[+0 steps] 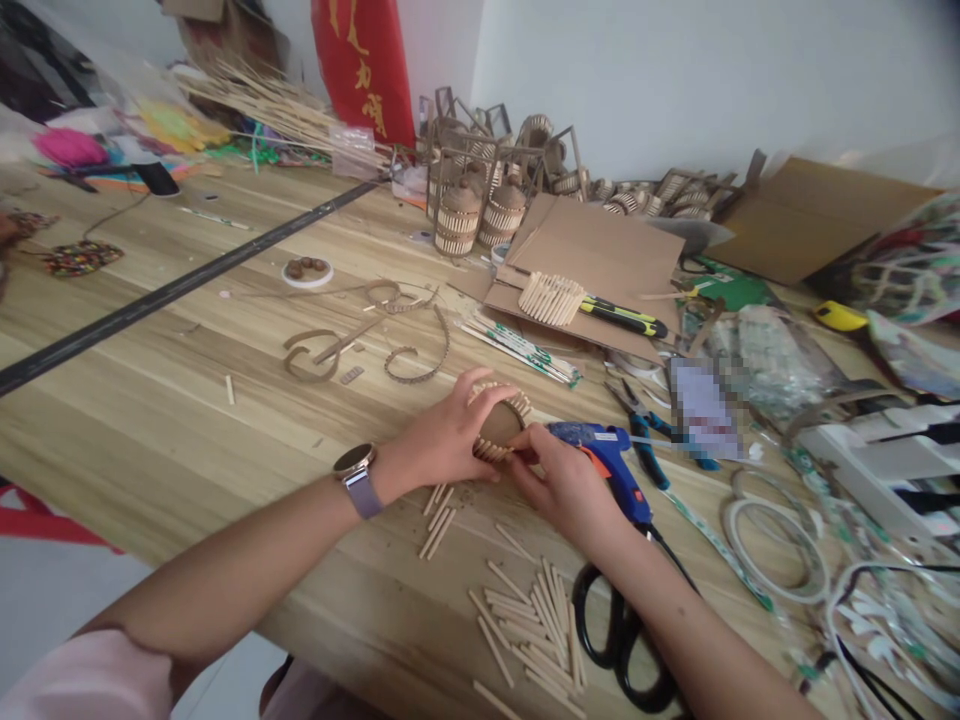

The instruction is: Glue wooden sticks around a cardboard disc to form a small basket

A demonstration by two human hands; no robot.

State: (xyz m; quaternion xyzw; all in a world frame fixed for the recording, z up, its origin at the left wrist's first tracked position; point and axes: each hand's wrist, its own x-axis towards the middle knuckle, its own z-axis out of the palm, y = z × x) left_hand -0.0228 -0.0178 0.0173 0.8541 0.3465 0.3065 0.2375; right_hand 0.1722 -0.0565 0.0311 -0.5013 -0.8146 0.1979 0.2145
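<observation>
My left hand [442, 430] is curled around a round brown disc [499, 428] that has short pale sticks set side by side along its edge. The fingers grip it at the top and the thumb is underneath. At the lower right of the rim, my right hand [562, 480] pinches with thumb and forefinger at a short wooden stick, mostly hidden by the fingertips. Loose sticks [525, 620] lie in a pile below my hands, with a few more [439, 525] near my left wrist. A blue glue gun [619, 470] lies right beside my right hand.
Black-handled scissors [622, 640] lie partly under my right forearm. Pliers [637, 430], tape rolls [776, 545] and a power strip [885, 460] are to the right. Cardboard [600, 260] with a yellow-black cutter [622, 315] lies beyond. Curled strips [416, 350] and small lantern-like pieces [457, 215] stand farther back.
</observation>
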